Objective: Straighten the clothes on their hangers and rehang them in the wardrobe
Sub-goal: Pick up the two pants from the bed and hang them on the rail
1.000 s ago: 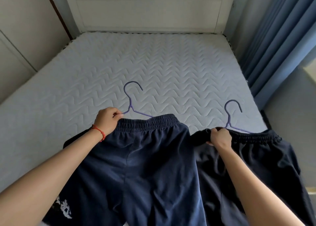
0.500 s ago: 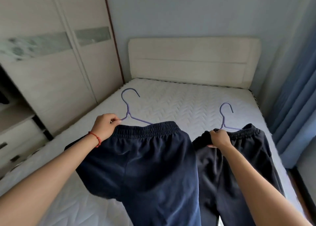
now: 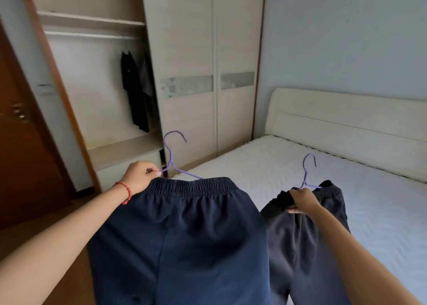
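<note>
The wardrobe [image 3: 198,78] stands along the left wall, its left bay open, with dark garments [image 3: 136,92] hanging from the rail [image 3: 92,35] inside. To the right is the bed [image 3: 346,166] with a pale headboard [image 3: 346,117]. Held out in front, clear of the mattress, are the navy shorts [image 3: 184,240] on the left and the darker shorts [image 3: 307,242] on the right, side by side and just touching. Each hangs on a purple hanger, the left one [image 3: 172,157] and the right one [image 3: 308,173], hooks upward. The left hand [image 3: 141,176] has its grip pinching the hanger's arm at the waistband. The right hand [image 3: 302,199] has its grip curled round bunched waistband below its hanger. A red bracelet [image 3: 126,192] circles the left wrist.
</note>
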A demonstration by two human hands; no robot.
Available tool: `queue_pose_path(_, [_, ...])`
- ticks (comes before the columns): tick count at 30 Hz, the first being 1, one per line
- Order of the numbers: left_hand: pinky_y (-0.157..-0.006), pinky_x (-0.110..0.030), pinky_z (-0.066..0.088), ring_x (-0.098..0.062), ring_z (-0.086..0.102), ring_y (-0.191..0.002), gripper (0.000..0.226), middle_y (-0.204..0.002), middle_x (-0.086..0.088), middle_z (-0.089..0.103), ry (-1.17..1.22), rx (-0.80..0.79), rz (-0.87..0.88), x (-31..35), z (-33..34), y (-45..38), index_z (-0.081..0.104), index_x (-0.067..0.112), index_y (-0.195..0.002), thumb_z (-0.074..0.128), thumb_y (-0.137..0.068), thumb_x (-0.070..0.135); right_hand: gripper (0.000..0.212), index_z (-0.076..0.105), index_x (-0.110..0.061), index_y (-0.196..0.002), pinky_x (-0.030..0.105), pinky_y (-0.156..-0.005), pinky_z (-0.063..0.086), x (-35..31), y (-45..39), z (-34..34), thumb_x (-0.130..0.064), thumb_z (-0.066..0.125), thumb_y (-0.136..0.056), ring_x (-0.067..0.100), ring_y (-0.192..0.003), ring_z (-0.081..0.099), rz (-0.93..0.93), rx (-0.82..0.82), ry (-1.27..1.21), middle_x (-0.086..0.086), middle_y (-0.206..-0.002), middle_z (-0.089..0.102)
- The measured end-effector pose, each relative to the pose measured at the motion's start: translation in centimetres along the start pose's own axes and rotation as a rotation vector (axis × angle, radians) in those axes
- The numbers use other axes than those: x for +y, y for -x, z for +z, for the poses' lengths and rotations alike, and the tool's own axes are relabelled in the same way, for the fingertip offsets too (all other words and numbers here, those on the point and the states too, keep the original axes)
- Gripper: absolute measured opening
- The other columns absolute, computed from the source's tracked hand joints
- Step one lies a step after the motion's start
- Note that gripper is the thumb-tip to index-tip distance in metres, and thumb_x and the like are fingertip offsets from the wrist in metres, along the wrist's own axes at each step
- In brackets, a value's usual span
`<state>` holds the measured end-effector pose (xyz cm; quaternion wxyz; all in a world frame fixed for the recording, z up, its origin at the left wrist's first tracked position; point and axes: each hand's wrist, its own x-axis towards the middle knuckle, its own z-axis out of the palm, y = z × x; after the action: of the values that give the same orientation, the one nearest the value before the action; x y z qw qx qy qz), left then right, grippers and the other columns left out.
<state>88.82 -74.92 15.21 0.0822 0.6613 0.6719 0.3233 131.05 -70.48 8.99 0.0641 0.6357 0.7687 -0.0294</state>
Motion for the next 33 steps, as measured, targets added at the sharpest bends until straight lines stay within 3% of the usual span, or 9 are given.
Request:
queue_pose_path(1, [-0.07, -0.022, 0.031, -0.02, 0.055, -0.078, 0.013, -0.082, -0.011, 0.067, -0.009, 0.007, -0.032, -1.4, -1.4, 0.4, 0.07, -0.001, -0.08, 0.062, -0.084, 0.009, 0.042, 0.045, -0.01, -0.089, 0.027, -0.08, 0.044, -1.7, -0.5, -0.3, -0.034, 0.075, -0.072, 0.028, -0.096, 0.065, -0.033, 0.059, 0.019, 0.023, -0.105, 0.065])
queue_pose_path(3, [-0.074, -0.025, 0.035, -0.025, 0.058, -0.082, 0.013, -0.085, -0.014, 0.069, -0.01, 0.019, -0.077, -4.4, -4.5, 1.3, 0.07, -0.002, -0.081, 0.062, -0.084, 0.008, 0.04, 0.029, -0.011, -0.092, 0.029, -0.088, 0.038, -5.3, -1.7, -1.0, -0.035, 0.06, -0.086, 0.027, -0.111, 0.057, -0.062, 0.056, 0.029, 0.016, -0.122, 0.058])
queue_pose_path(12, [-0.074, -0.028, 0.037, -0.021, 0.058, -0.082, 0.013, -0.081, -0.008, 0.068, -0.094, 0.172, -0.263, -20.2, -18.8, 5.3, 0.071, 0.004, -0.082, 0.061, -0.085, 0.011, 0.041, 0.027, -0.011, -0.093, 0.031, -0.088, 0.039, -21.7, -8.4, -3.0, -0.038, 0.059, -0.086, 0.028, -0.111, 0.058, -0.173, 0.053, -0.029, 0.015, -0.121, 0.059])
queue_pose_path(15, [-0.076, -0.029, 0.038, -0.021, 0.057, -0.084, 0.013, -0.085, -0.009, 0.067, -0.102, 0.22, -0.339, -25.5, -22.7, 5.8, 0.071, 0.004, -0.086, 0.06, -0.086, 0.011, 0.051, 0.031, -0.01, -0.086, 0.023, -0.08, 0.045, -28.2, -10.9, -3.1, -0.035, 0.073, -0.072, 0.021, -0.097, 0.066, -0.233, 0.055, -0.163, 0.021, -0.105, 0.066])
queue_pose_path(17, [-0.074, -0.029, 0.038, -0.022, 0.058, -0.083, 0.012, -0.085, -0.01, 0.068, -0.094, 0.236, -0.396, -28.4, -23.9, 5.6, 0.071, 0.004, -0.086, 0.061, -0.085, 0.011, 0.069, 0.036, -0.016, -0.072, 0.015, -0.056, 0.045, -31.7, -13.6, -2.6, -0.041, 0.089, -0.036, 0.013, -0.061, 0.068, -0.219, -0.104, -0.289, 0.017, -0.067, 0.069])
queue_pose_path(19, [-0.074, -0.027, 0.039, -0.024, 0.061, -0.085, 0.011, -0.083, -0.009, 0.068, -0.082, 0.228, -0.466, -30.9, -24.3, 5.2, 0.071, 0.005, -0.083, 0.062, -0.084, 0.011, 0.046, 0.046, -0.015, -0.073, 0.017, -0.061, 0.048, -37.2, -13.1, -3.7, -0.034, 0.085, -0.056, 0.013, -0.065, 0.069, -0.098, -0.309, -0.526, 0.016, -0.075, 0.068])
queue_pose_path(21, [-0.076, -0.027, 0.041, -0.026, 0.062, -0.089, 0.011, -0.088, -0.012, 0.07, -0.052, 0.215, -0.534, -33.0, -24.2, 4.6, 0.072, 0.005, -0.084, 0.063, -0.084, 0.012, 0.019, 0.051, -0.011, -0.073, 0.024, -0.056, 0.053, -41.9, -12.5, -4.3, -0.019, 0.058, -0.089, 0.014, -0.058, 0.068, -0.097, -0.15, -0.79, 0.013, -0.078, 0.062])
queue_pose_path(22, [-0.078, -0.026, 0.041, -0.027, 0.062, -0.092, 0.012, -0.093, -0.014, 0.07, -0.028, 0.213, -0.57, -33.8, -24.1, 4.2, 0.072, 0.005, -0.085, 0.063, -0.084, 0.012, 0.025, 0.05, -0.011, -0.069, 0.025, -0.049, 0.053, -43.5, -13.1, -4.0, -0.015, 0.049, -0.093, 0.017, -0.05, 0.064, -0.045, -0.047, -0.826, 0.009, -0.072, 0.058])
queue_pose_path(33, [-0.086, -0.035, 0.045, -0.037, 0.055, -0.111, 0.029, -0.118, -0.021, 0.06, 0.447, 0.318, -0.974, -41.3, -24.8, -3.3, 0.062, -0.007, -0.11, 0.061, -0.085, 0.007, 0.031, 0.047, -0.002, -0.064, 0.027, -0.044, 0.055, -58.2, -21.3, -8.1, -0.004, 0.039, -0.094, 0.028, -0.059, 0.058, -0.227, -0.22, -1.084, 0.012, -0.064, 0.046])
